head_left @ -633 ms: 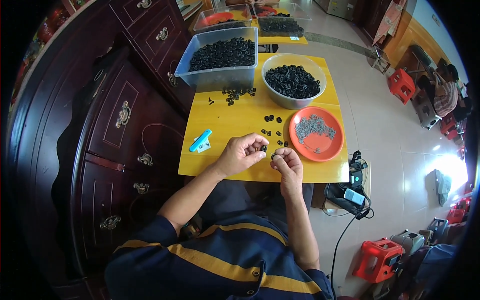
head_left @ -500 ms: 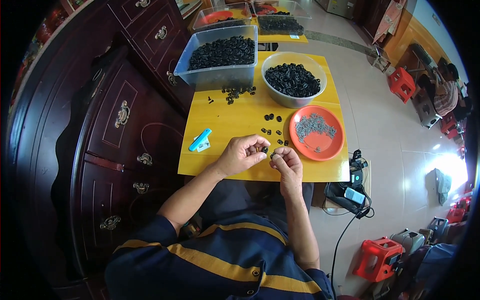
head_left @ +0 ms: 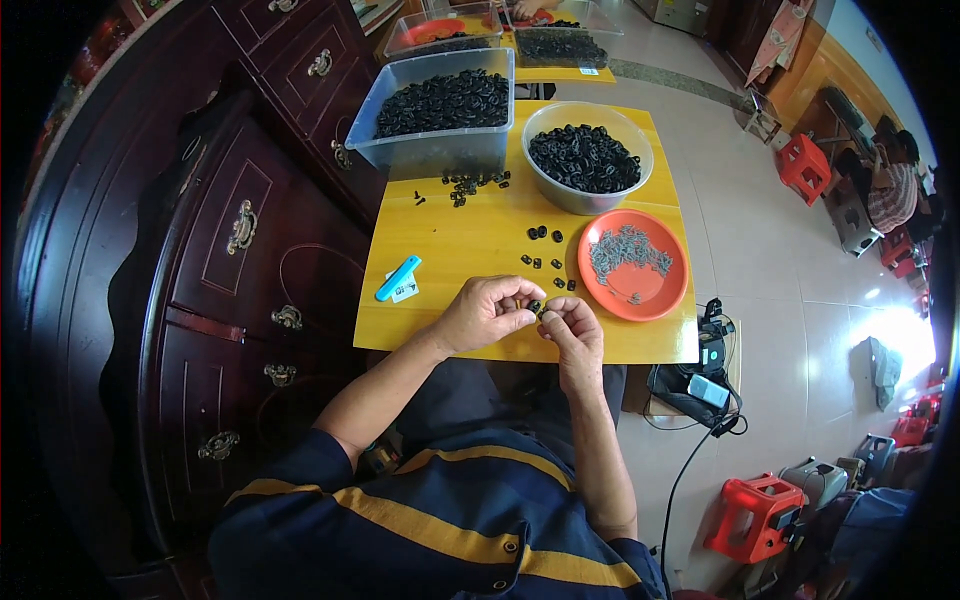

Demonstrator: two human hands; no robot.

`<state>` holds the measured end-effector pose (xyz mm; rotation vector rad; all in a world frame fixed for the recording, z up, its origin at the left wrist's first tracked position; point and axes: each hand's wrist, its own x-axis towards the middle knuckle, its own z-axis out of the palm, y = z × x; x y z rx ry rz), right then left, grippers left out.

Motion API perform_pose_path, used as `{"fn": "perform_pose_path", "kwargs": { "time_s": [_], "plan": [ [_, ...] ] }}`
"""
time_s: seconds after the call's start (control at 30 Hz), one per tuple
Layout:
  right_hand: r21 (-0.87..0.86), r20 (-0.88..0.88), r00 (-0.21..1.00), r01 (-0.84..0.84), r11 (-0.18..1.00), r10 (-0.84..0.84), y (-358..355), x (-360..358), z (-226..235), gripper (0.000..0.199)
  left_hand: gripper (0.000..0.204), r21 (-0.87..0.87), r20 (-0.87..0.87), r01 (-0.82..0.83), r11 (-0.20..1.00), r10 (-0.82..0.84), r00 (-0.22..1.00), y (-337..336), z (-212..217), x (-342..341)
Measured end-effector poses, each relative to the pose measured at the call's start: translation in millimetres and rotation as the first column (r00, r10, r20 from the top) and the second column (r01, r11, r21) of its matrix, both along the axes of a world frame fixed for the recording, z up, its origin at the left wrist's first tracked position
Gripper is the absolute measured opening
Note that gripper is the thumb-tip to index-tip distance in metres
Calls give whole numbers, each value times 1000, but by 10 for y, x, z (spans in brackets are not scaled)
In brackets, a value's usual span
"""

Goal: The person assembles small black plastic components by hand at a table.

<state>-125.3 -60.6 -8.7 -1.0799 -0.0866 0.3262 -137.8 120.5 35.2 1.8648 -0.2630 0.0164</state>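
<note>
Over the near edge of the yellow table [head_left: 450, 330], my left hand [head_left: 488, 312] pinches a small black plastic part [head_left: 535, 306] between thumb and fingers. My right hand [head_left: 573, 332] meets it from the right, its thumb and forefinger closed at that same part; whether they hold a second small piece is hidden. Just beyond my hands lie several loose black parts [head_left: 538, 263] in small groups. To their right is an orange-red plate [head_left: 670, 300] with many small grey pins [head_left: 630, 252]. A clear round bowl [head_left: 588, 203] full of black parts stands behind the plate.
A clear rectangular bin [head_left: 440, 150] of black parts stands at the back left, with scattered black pieces [head_left: 465, 187] before it. A light-blue tool [head_left: 399, 278] lies at the left on a white label. Dark drawers [head_left: 240, 230] flank the table's left; a person [head_left: 890, 190] sits far right.
My hands have come together, so the black part in my left hand now meets my right fingertips. At the far table, a person's hand has come into sight.
</note>
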Motion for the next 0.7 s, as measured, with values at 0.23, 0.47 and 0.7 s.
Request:
{"fn": "perform_pose_path", "kwargs": {
  "time_s": [0.23,0.47,0.7],
  "plan": [
    [8,0,1000,-24,1000,24,19,-5,-31,13,23,47,37,18,999,-20,999,-1,-4,15],
    [-51,-83,993,-87,995,83,25,-31,-8,14,26,135,60,136,981,-146,988,90,40,65],
    [53,-172,971,-157,986,164,8,-13,-72,14,36,230,-25,174,957,-173,985,39,185,54]
  ]
}}
